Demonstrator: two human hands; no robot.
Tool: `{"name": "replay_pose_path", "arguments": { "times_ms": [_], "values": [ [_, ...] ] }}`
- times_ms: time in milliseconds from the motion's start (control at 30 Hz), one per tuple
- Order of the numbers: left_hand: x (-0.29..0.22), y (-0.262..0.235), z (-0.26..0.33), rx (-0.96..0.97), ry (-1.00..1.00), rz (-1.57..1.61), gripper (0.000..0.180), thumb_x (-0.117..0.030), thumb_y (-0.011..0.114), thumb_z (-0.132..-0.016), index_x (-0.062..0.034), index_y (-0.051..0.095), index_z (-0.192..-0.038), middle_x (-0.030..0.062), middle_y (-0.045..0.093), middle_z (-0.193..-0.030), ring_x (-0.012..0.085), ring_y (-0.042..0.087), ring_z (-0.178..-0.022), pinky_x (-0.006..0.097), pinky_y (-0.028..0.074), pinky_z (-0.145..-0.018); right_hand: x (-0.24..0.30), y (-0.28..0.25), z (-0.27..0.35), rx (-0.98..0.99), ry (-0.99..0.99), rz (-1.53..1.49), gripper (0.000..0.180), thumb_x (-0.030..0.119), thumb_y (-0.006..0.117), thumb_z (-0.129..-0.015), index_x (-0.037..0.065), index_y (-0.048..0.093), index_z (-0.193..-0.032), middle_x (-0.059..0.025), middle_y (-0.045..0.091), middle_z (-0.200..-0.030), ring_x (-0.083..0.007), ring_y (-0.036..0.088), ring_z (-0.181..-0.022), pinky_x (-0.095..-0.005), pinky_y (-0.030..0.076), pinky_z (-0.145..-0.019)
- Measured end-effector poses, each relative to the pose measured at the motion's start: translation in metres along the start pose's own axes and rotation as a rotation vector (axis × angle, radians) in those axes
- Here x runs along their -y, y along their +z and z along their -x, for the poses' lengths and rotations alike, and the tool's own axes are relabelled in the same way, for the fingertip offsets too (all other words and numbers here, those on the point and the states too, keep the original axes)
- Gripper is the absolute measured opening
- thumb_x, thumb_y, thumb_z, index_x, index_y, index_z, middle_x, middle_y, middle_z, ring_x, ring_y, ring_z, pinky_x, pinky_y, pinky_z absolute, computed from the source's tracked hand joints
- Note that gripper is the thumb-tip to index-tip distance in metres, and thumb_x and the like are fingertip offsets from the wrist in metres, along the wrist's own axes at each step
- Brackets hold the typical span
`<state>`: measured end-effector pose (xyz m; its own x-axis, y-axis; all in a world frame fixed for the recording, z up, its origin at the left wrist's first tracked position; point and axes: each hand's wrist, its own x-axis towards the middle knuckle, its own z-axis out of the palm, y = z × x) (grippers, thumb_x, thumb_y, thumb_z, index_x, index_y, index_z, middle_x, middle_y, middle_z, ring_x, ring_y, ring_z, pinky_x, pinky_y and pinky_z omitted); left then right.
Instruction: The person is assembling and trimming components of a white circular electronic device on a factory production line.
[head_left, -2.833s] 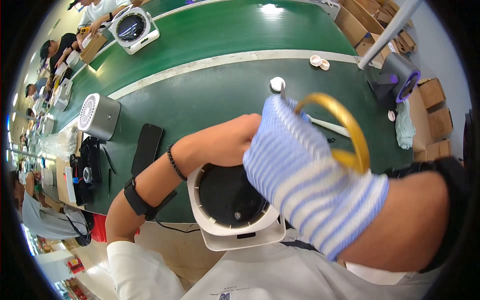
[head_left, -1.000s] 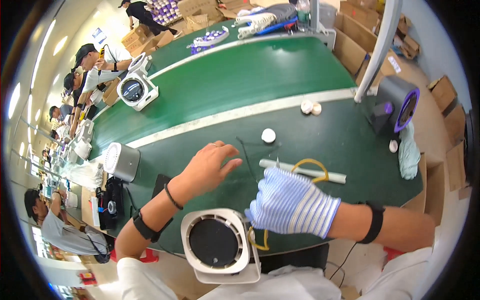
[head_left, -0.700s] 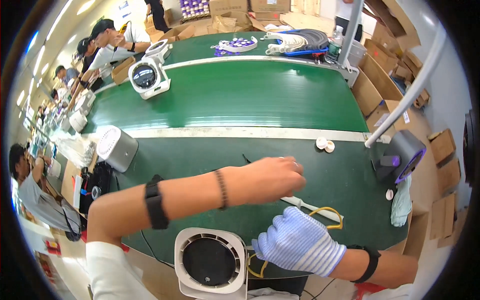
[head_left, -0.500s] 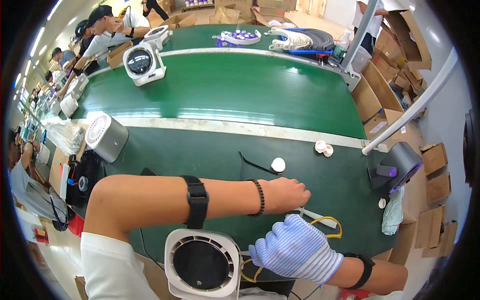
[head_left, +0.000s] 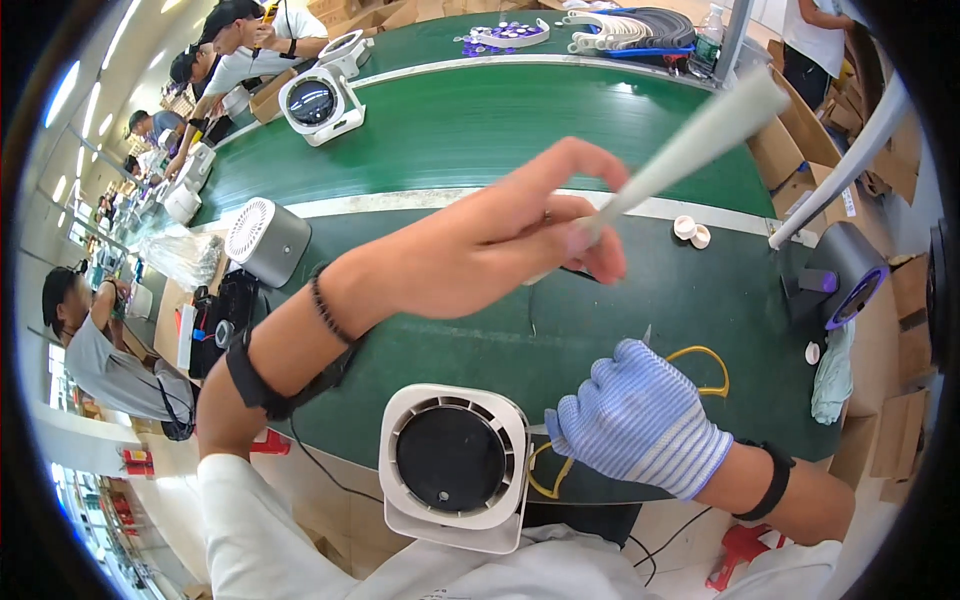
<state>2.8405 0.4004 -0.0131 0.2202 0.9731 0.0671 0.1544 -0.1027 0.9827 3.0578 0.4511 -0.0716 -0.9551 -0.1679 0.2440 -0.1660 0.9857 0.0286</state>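
My left hand (head_left: 500,235), bare, is raised above the green bench. Its thumb and fingers pinch one end of a pale, tapered strip (head_left: 690,145), which points up to the right and is blurred. Lower on the right, my right hand (head_left: 640,420) wears a blue-and-white striped glove. Its fingers are curled around a yellow-handled tool (head_left: 725,375); yellow loops show on both sides of the fist and a thin metal tip shows above it. The tool's exact kind is hidden. Left of the glove stands a white fan-like housing (head_left: 387,450) with a round black front.
A grey speaker-shaped unit (head_left: 285,245) stands left on the bench, and a dark grey one (head_left: 845,265) on the right. Small white caps (head_left: 684,227) lie near the conveyor belt (head_left: 480,130). A white unit (head_left: 325,110) sits on the belt. Co-workers (head_left: 265,40) are at the far left.
My left hand has lifted from the bench and moved up, raising the pale strip into the air. The gloved hand has shifted slightly in view and keeps its grip. The view has tilted down.
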Motion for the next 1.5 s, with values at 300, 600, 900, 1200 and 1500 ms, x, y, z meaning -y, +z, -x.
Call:
{"name": "replay_pose_path", "arguments": {
  "times_ms": [300,600,900,1200,1500],
  "values": [
    [-0.002,0.033,0.024,-0.261,-0.163,0.440,0.062,-0.068,0.024,-0.101,-0.0153,0.029,-0.069,-0.0030,0.027,-0.057,0.0119,0.023,-0.052,0.028,0.022,-0.048,0.001,-0.003,0.000,0.040,0.031,-0.014,0.034,0.026,0.064,-0.082,0.014,0.050,-0.053,-0.0036,0.047,-0.048,-0.0213,0.051,-0.050,-0.0362,0.040,-0.058],
    [0.012,0.062,0.031,-0.108,-0.110,0.442,0.066,-0.068,0.022,-0.100,-0.0153,0.024,-0.060,-0.0043,0.023,-0.052,0.0103,0.020,-0.047,0.029,0.016,-0.045,0.001,-0.004,0.003,-0.007,0.060,-0.098,0.027,0.021,0.064,-0.079,0.013,0.052,-0.057,-0.0053,0.047,-0.050,-0.0225,0.049,-0.050,-0.0361,0.041,-0.054],
    [0.017,0.077,0.038,-0.057,-0.007,0.294,0.067,-0.068,0.033,-0.099,-0.0122,0.022,-0.063,-0.0041,0.022,-0.054,0.0111,0.022,-0.048,0.029,0.015,-0.044,0.005,0.006,0.009,-0.054,0.205,-0.298,0.022,0.021,0.066,-0.077,0.010,0.056,-0.060,-0.0109,0.054,-0.064,-0.0264,0.055,-0.065,-0.0387,0.046,-0.059],
    [0.015,0.083,0.040,-0.063,0.061,0.207,0.067,-0.061,0.042,-0.100,-0.0093,0.027,-0.061,-0.0036,0.023,-0.054,0.0107,0.024,-0.049,0.028,0.016,-0.045,0.006,0.009,0.007,-0.137,0.294,-0.464,0.026,0.024,0.067,-0.080,0.007,0.059,-0.063,-0.0145,0.056,-0.066,-0.0314,0.056,-0.067,-0.0401,0.048,-0.059],
    [0.025,0.088,0.043,-0.071,0.006,0.235,0.062,-0.055,0.048,-0.100,-0.0083,0.032,-0.063,-0.0043,0.026,-0.060,0.0100,0.025,-0.055,0.027,0.020,-0.050,0.007,0.013,0.010,-0.087,0.276,-0.444,0.027,0.027,0.068,-0.082,0.006,0.061,-0.067,-0.0166,0.056,-0.066,-0.0344,0.056,-0.066,-0.0430,0.047,-0.060]
  ]
}}
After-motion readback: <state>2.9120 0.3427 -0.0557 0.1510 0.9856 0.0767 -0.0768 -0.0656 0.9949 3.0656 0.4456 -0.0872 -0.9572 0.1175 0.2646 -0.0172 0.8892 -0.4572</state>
